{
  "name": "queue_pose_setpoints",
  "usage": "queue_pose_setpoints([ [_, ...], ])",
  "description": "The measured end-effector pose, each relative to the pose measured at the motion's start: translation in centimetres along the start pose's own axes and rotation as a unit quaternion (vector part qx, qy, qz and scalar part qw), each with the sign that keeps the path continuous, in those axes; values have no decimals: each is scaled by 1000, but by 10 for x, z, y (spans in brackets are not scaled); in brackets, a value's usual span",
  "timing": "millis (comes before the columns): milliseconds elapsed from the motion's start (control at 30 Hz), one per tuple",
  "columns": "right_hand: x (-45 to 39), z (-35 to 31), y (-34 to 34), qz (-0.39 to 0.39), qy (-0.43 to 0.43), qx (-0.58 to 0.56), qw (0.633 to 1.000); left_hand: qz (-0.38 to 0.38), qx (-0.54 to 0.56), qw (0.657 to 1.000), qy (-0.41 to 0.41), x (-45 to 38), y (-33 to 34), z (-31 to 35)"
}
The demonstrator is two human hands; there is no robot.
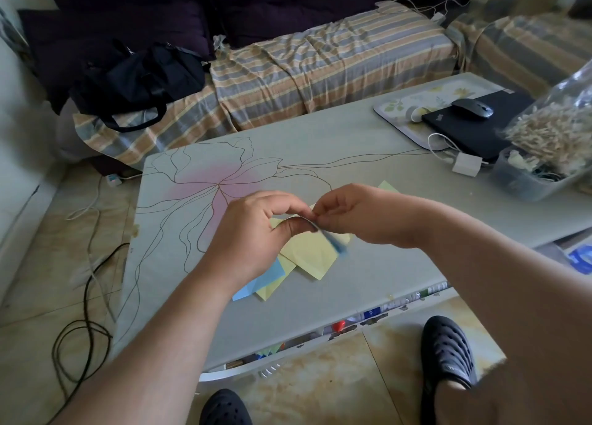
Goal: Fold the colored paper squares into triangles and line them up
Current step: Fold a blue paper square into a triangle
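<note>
Both hands meet above the middle of the grey table (320,155). My left hand (256,232) and my right hand (358,213) pinch the same blue paper (336,243), which is bent and blurred between the fingertips. Beneath the hands lies a loose pile of paper squares: a yellow one (315,258) on top, a blue one (259,283) at the lower left, another yellow sheet (272,291) under it. A pale green corner (388,186) shows behind my right hand.
At the table's far right stand a tray (395,104), a black laptop (474,126) with a mouse (472,107), a white charger (466,165) and a plastic tub (528,181). A striped sofa with a black bag (137,78) lies beyond. Cables run over the floor at left.
</note>
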State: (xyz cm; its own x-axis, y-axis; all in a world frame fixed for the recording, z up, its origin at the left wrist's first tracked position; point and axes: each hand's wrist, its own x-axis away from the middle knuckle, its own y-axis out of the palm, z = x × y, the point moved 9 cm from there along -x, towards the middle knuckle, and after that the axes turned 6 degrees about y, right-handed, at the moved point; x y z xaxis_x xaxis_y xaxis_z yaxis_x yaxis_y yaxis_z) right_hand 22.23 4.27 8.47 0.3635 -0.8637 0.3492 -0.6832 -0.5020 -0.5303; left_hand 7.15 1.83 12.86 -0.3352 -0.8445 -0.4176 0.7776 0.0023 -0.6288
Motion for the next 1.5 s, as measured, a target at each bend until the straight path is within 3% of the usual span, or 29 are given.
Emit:
queue_pose_setpoints([
  [133, 0, -6, -24, 116, -34, -37, 992, 19, -65, 998, -12, 2, -7, -3],
  [233, 5, -11, -33, 157, -54, -51, 985, 39, -92, 994, -53, 5, -11, -6],
  [367, 16, -35, -24, 202, -148, 103, 963, 41, -14, 989, -138, 6, -6, -18],
  [467, 21, -41, -25, 236, -175, 91, 951, 20, 31, 985, -166, 6, 0, -26],
  [1000, 11, -38, -15, 184, -182, 127, 958, 28, -49, 997, -53, 2, -8, -4],
  [1300, 16, -43, -27, 191, -205, 124, 952, 24, -11, 995, -101, 1, -12, -21],
  [1500, 14, -31, -44, 190, -154, 75, 967, 52, 57, 990, -120, 0, -14, -28],
])
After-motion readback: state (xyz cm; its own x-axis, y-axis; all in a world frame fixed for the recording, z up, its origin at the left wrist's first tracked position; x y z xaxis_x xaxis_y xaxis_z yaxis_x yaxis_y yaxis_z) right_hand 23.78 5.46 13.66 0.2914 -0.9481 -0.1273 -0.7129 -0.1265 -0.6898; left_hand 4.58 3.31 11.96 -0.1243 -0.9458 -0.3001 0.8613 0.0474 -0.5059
